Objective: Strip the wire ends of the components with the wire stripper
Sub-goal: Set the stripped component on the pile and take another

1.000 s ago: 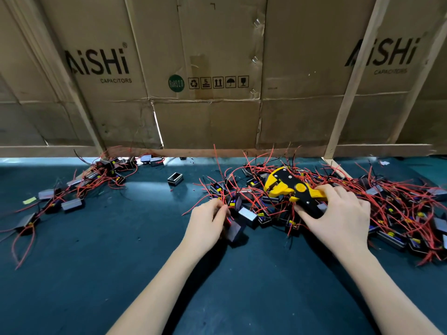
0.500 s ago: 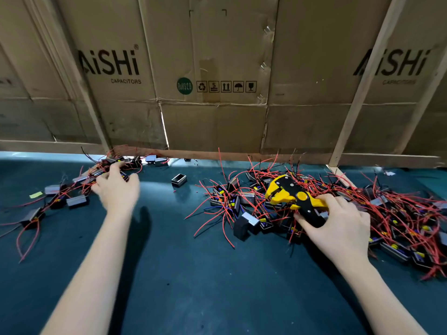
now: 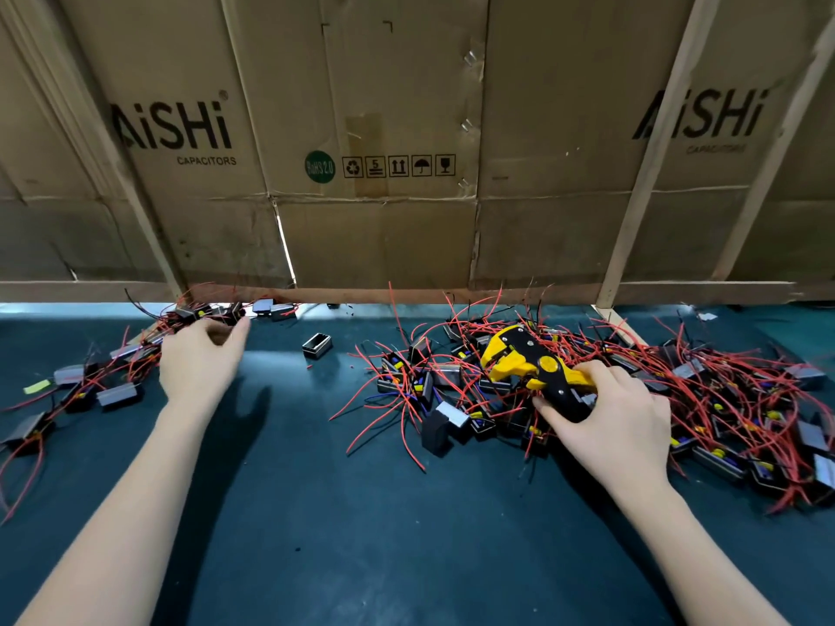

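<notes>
Where the right hand (image 3: 619, 426) grips it, the wire stripper (image 3: 535, 370) shows yellow-and-black.

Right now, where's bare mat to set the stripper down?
Bare mat runs between the forearms in front, and in a strip between the left pile and right pile, broken only by one loose case. Right side is crowded with red wires.

The right hand (image 3: 619, 426) is covering the rear handles of the wire stripper (image 3: 533, 372). The right-hand pile of components (image 3: 723, 399) is running past the frame's right edge. The left hand (image 3: 199, 363) is hiding its own fingertips among blurred wires.
</notes>
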Motion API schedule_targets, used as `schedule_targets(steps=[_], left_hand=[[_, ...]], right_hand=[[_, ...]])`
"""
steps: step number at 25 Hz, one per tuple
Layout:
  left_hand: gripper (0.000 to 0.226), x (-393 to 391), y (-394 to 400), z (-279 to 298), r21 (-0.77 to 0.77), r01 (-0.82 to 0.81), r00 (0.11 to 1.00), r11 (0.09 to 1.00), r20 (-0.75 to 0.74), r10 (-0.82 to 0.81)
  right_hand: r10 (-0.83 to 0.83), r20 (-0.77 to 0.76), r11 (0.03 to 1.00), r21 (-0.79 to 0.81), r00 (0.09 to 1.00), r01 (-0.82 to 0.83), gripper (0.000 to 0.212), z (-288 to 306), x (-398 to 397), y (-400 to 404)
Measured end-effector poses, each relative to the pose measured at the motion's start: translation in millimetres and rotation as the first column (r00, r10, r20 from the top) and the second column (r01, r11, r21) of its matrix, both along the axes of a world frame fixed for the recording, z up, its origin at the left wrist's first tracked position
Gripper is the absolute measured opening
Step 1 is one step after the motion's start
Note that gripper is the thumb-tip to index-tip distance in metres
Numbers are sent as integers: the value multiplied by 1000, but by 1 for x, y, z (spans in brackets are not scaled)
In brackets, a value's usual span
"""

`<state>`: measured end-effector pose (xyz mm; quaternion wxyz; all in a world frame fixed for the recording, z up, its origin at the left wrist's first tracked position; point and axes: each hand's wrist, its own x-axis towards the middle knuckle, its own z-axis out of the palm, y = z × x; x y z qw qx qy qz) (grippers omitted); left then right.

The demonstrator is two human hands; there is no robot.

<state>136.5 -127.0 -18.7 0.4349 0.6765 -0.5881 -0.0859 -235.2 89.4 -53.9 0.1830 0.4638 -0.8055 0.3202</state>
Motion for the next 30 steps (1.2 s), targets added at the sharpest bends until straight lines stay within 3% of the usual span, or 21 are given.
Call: schedule_targets(steps=[2, 4, 5, 8, 12, 18, 20, 23, 25, 26, 28, 29, 30], left_hand=[[32, -18, 22, 29, -97, 152, 984, 984, -84, -160], [12, -35, 42, 49, -108, 375, 915, 921, -113, -386], [3, -44, 53, 54, -104, 509, 844, 855, -139, -519], [20, -70, 84, 51, -129, 791, 546, 598, -293, -785], [16, -86, 103, 20, -121, 918, 292, 378, -439, -850], [20, -96, 104, -8, -169, 935, 97, 311, -721, -686], [20, -100, 104, -13, -140, 929, 109, 343, -782, -614], [16, -108, 106, -18, -78, 899, 204, 431, -795, -571], [16, -109, 103, -21, -48, 836, 317, 546, -770, -554], [15, -107, 101, -22, -17, 783, 425, 621, -715, -555], [4, -100, 96, -23, 49, 612, 728, 789, -425, -538], [8, -96, 95, -24, 59, 512, 844, 857, -218, -490], [16, -93, 96, -24, 44, 444, 895, 895, -64, -441]], right_hand=[[9, -6, 1000, 5, 1000, -9, 50, -1, 2, 0], [17, -11, 1000, 22, 1000, -16, 50, -1, 3, 0], [18, -9, 999, 30, 1000, -17, 50, -1, 3, 0], [13, 7, 999, 37, 1000, -13, 51, 0, 2, 2], [25, 48, 1000, 11, 999, -25, 51, 2, 2, 3], [28, 60, 999, 20, 998, -30, 49, 2, 3, 4], [30, 58, 999, 15, 998, -31, 48, 2, 4, 3], [33, 71, 999, -2, 997, -33, 49, 3, 4, 4], [38, 82, 999, -16, 996, -37, 49, 3, 3, 4], [41, 83, 999, -23, 996, -39, 48, 3, 2, 4], [41, 80, 999, -25, 996, -39, 48, 2, 2, 4], [40, 76, 999, -23, 996, -38, 48, 2, 1, 4], [40, 73, 999, -22, 997, -38, 48, 2, 1, 5]])
